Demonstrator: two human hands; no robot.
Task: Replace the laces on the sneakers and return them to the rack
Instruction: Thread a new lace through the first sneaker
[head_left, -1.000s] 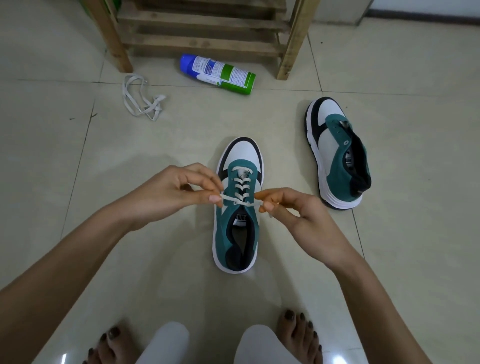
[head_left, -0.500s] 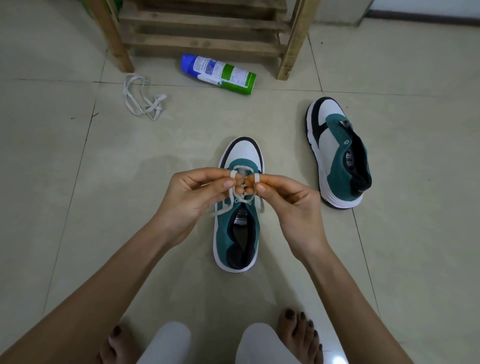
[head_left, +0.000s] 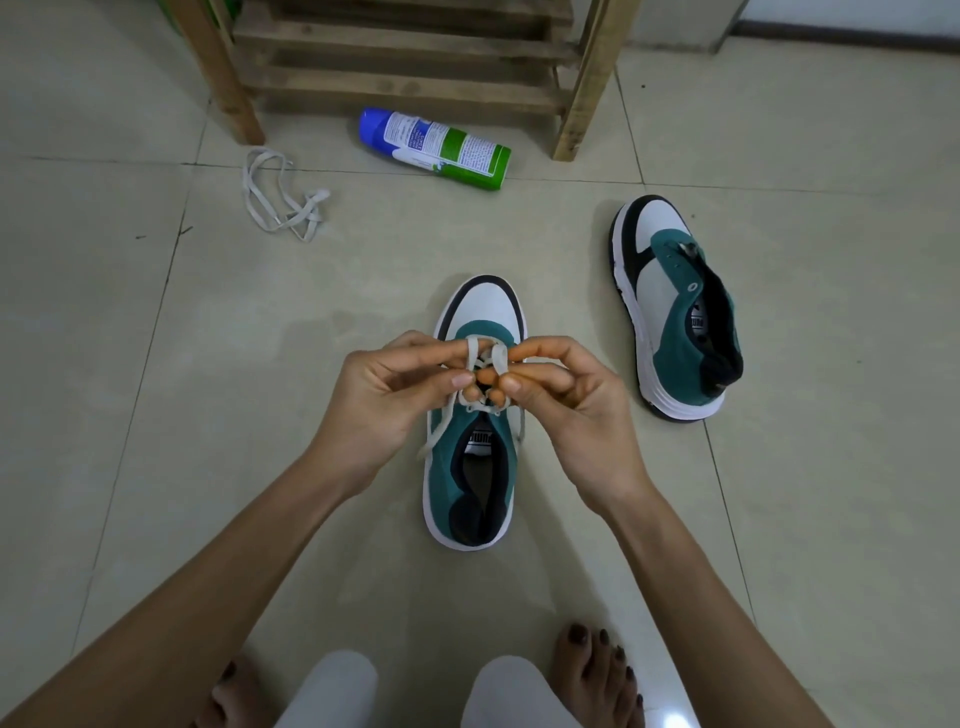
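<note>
Pale glossy floor tiles, thin dark grout lines. Wooden slatted rack at 12 o'clock. White wall, dark skirting strip at 1 o'clock. Light glare on tile at 6 o'clock.

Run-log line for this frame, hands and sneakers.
step: tying lace | left hand: pinches one loop | right hand: pinches other loop | near sneaker: laced | far sneaker: unlaced | loose lace: on floor

A teal-and-white sneaker stands before the slatted wooden rack, its flat white lace looped. Its unlaced twin leans by the rack's right leg, a loose white lace by the left
</note>
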